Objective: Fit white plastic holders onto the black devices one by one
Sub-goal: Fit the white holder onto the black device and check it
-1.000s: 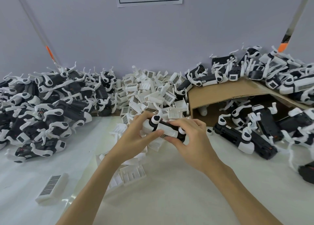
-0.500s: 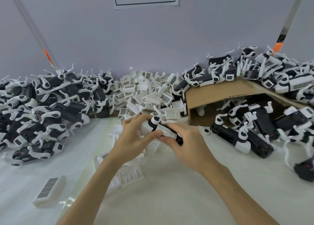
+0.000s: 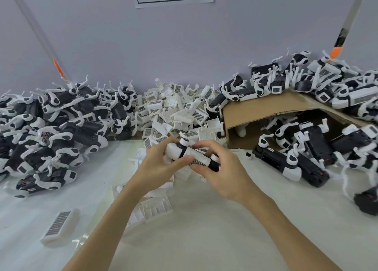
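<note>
Near frame centre, above the pale table (image 3: 204, 229): black device (image 3: 212, 164), smooth and oblong, with ribbed white holder (image 3: 196, 157) on top. Gripped at its left end by left hand (image 3: 161, 166), pinched at right end by curled right hand (image 3: 223, 174).

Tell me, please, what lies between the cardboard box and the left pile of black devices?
The heap of white holders fills it, between the box and the devices, in the head view.
</note>
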Available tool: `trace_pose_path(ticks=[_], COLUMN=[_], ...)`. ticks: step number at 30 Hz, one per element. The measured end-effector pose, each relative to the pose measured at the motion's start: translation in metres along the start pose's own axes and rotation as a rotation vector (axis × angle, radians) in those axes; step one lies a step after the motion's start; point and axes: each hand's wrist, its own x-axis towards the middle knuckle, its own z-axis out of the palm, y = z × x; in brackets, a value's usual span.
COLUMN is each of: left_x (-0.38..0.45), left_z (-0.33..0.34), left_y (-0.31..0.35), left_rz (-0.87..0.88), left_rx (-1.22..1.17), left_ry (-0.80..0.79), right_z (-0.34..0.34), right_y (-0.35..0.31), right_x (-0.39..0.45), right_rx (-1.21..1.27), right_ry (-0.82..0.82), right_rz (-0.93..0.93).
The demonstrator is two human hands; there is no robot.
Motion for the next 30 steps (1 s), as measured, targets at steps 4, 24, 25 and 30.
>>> trace_pose_path(ticks=[4, 24, 25, 30], left_x=[0.003, 0.002, 0.002, 0.002], left_z=[-0.001, 0.025, 0.026, 0.025], left_y=[0.0, 0.004, 0.005, 0.005], left_rz=[-0.071, 0.009, 0.006, -0.039], left_rx=[-0.079, 0.019, 0.028, 0.078], left_ry=[0.128, 0.387, 0.387, 0.274], right_z=[0.003, 0.01, 0.01, 0.004], right_y=[-0.002, 0.004, 0.004, 0.01], right_x=[-0.001, -0.004, -0.003, 0.001], right_rx=[-0.015, -0.471, -0.462, -0.492], right_ry=[-0.004, 0.064, 0.081, 0.082], right_rz=[-0.032, -0.137, -0.147, -0.121])
